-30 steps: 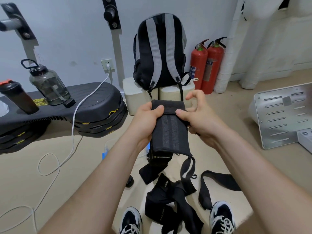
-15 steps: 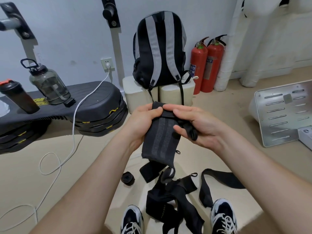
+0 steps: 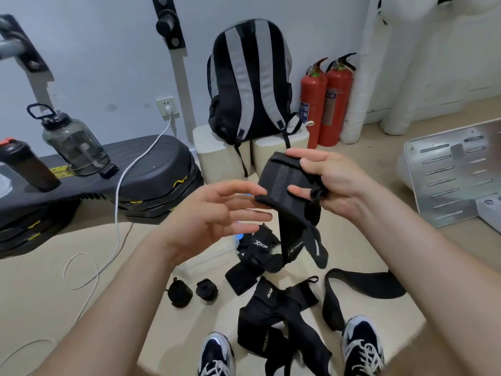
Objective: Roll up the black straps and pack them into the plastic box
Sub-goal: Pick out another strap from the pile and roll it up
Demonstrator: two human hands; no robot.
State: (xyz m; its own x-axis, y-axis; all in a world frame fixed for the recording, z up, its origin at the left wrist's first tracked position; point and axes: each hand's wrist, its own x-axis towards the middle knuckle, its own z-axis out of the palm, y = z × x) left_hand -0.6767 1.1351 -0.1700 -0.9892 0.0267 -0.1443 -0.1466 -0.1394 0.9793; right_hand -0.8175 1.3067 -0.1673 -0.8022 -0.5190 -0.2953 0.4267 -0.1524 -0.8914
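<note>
Down on the beige pad (image 3: 360, 256), a tangle of loose black straps (image 3: 273, 316) sprawls across the middle, and one long strap (image 3: 363, 284) curls off to the right. Two rolled straps (image 3: 179, 295) stand side by side near the left edge, the clear plastic box (image 3: 208, 260) just behind them, partly hidden. Two sneakers (image 3: 362, 346) are planted at the near edge. Out on the floor (image 3: 40, 280), a white cable (image 3: 116, 213) loops around, stacked black platforms (image 3: 151, 169) sit left, pale foam blocks (image 3: 214, 156) back against the wall, two red fire extinguishers (image 3: 337, 99) beside them, and a slotted metal panel (image 3: 447, 172) lies right.
</note>
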